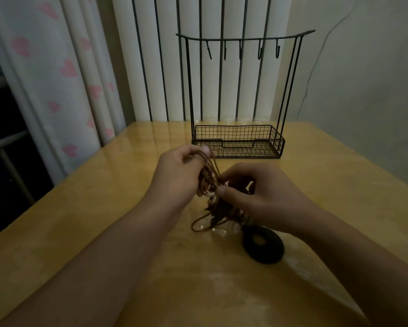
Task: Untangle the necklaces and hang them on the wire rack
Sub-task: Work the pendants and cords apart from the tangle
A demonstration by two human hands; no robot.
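Brown cords of the necklaces (212,185) sit bunched in one knot above the table (103,208). The left hand (181,171) pinches the upper loops; the right hand (257,192) pinches the tangle lower down. The wire rack (240,95) stands behind, its hooks (240,51) bare, so I judge nothing separated or hung yet.

Item count: two hands are in view, the left hand (179,171) and the right hand (264,197). One tangle of brown necklace cords (210,182) is present; the number of separate necklaces within it cannot be determined. One black ring-shaped pendant (263,245) lies on one wooden table (103,208). One black wire rack (240,97) stands on the table, carrying five hooks (240,51) on its top bar and one mesh basket (276,142) at its base. One heart-patterned curtain (56,67) hangs at left.
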